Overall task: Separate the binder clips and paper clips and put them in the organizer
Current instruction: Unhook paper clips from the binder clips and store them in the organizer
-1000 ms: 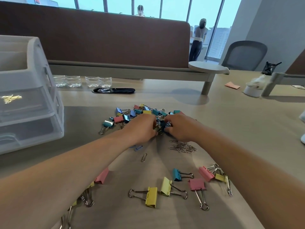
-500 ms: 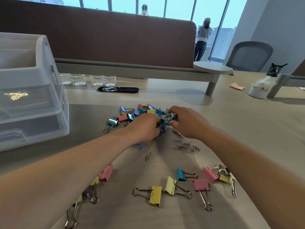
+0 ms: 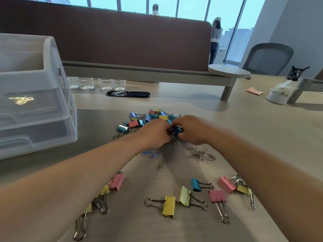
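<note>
Now my left hand (image 3: 153, 135) and right hand (image 3: 194, 131) have met at the near edge of the pile (image 3: 157, 116), both pinching a blue binder clip (image 3: 176, 130). Still untangling, I reckon.

Pastel binder clips (image 3: 153, 117) heaped mid-table, others scattered nearer, silver paper clips (image 3: 201, 155) clustered right, translucent drawer organizer (image 3: 35, 102) left

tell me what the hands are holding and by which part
The left hand and right hand both pinch a blue binder clip at the near edge of the pile. Its body shows between them; the exact part gripped is hidden.
</note>
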